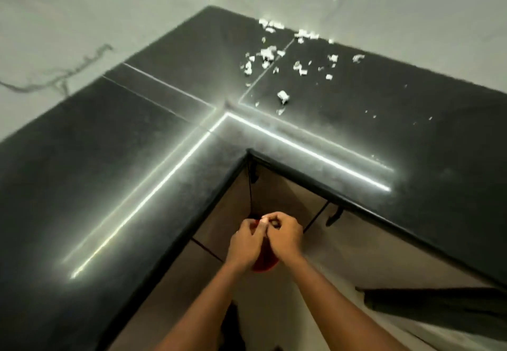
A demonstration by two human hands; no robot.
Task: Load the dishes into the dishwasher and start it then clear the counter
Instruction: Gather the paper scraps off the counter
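Grip: your left hand (245, 241) and right hand (286, 238) pinch white scrap (264, 219) above red container (264, 266) | paper bits (267, 54) on counter (109, 158), 1 o'clock

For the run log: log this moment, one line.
left hand, right hand: pinch white scrap | red container: below | counter: scraps scattered

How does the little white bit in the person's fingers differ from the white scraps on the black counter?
The little white bit is one piece, pinched between the left hand and right hand by a red container; the white scraps are many, lying loose on the black counter. Both look white and small.
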